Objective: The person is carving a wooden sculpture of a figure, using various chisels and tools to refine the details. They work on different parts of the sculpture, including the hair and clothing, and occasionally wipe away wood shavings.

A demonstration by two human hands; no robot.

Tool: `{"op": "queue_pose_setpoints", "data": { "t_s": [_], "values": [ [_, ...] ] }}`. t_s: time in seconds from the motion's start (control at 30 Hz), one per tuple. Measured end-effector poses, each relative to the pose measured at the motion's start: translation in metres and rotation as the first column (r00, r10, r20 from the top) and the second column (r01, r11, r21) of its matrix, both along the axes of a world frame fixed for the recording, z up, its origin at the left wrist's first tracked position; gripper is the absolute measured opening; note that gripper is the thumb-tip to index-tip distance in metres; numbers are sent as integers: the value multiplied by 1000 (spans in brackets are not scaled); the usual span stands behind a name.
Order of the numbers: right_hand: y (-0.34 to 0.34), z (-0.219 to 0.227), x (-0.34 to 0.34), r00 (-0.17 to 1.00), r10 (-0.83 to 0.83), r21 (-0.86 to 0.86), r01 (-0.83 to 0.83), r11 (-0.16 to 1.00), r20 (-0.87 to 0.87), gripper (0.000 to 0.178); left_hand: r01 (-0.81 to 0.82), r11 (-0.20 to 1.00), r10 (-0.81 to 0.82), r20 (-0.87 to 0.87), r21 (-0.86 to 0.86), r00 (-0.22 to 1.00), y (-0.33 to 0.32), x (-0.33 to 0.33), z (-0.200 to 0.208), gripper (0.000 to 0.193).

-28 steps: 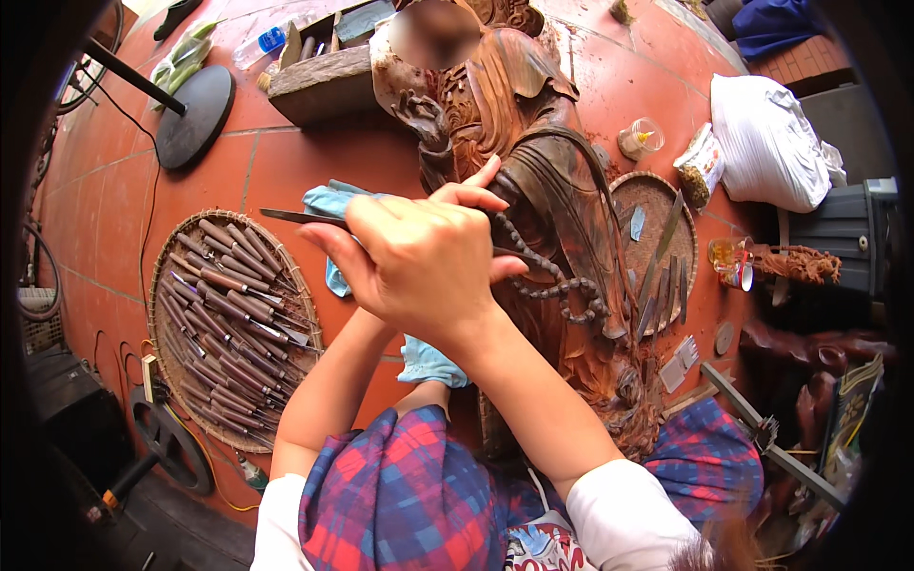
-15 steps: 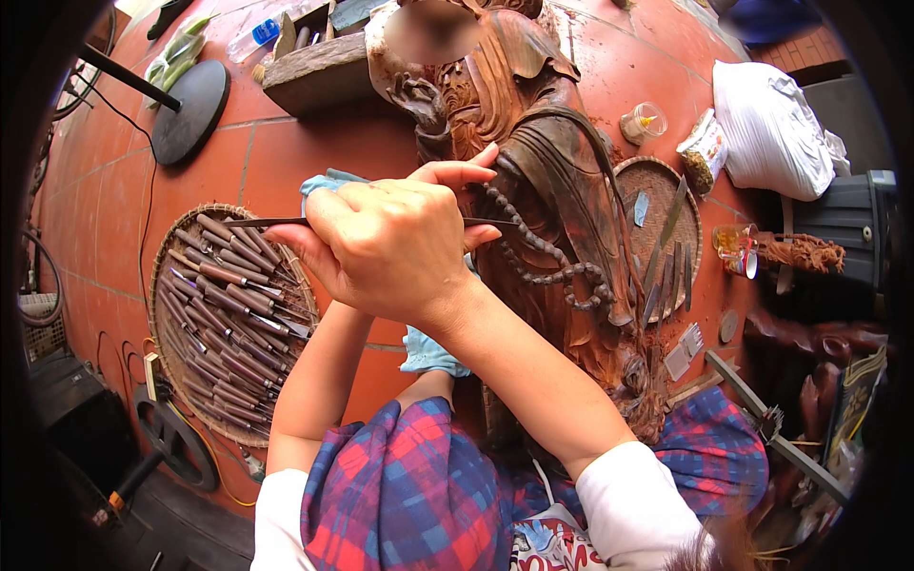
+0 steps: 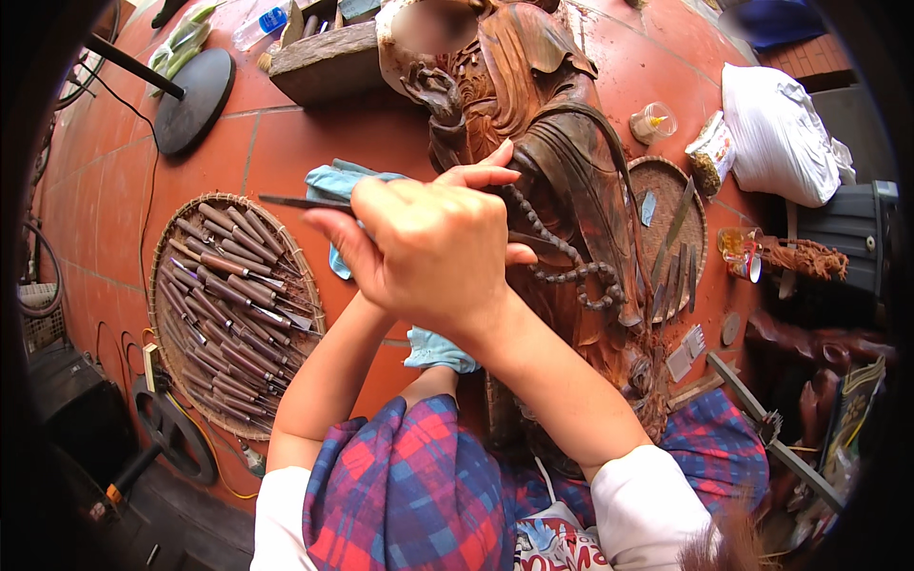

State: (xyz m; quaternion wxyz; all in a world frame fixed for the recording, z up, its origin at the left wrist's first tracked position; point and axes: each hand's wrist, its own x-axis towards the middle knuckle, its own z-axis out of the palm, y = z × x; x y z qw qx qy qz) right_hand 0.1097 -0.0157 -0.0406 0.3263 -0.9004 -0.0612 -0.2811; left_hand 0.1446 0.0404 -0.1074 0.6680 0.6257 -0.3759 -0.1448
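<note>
A thin dark file [image 3: 297, 202] crosses beneath my hands, its pointed end sticking out on the left. My right hand [image 3: 428, 247] is closed over it, thumb stretched along it to the left. My left hand [image 3: 481, 174] is mostly hidden behind the right one; its fingers show around the file's other end, beside a carved wooden statue [image 3: 571, 181]. The reddish-brown statue has draped robes, a raised hand and a carved bead string [image 3: 547, 233]. Light blue cloth [image 3: 333, 181] lies behind my hands; more blue fabric [image 3: 438, 350] covers my foot by the ankle.
To the left, a round woven tray [image 3: 162, 333] holds many wooden-handled carving tools. A second tray [image 3: 700, 205] with flat files lies beyond the statue. A wooden box [image 3: 324, 62], a round black stand base [image 3: 195, 103], a jar [image 3: 652, 124] and a white sack [image 3: 776, 133] stand around.
My hands have shifted slightly right and down over the statue's side. The file has slid right with them, so less of it shows at left, and it tilts more. The view has shifted slightly.
</note>
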Motion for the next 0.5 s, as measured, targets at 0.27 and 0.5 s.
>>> {"op": "queue_pose_setpoints", "data": {
  "t_s": [0.27, 0.5],
  "values": [
    [4, 8, 18, 993, -1, 31, -2, 1000, 119, 39, -140, 990, 140, -43, 11, 989, -7, 4, 1, 55],
    [-3, 11, 48, 986, -81, 148, 59, 987, 147, 45, -27, 1000, 23, -235, -16, 972, -4, 10, 13, 40]
  ]
}}
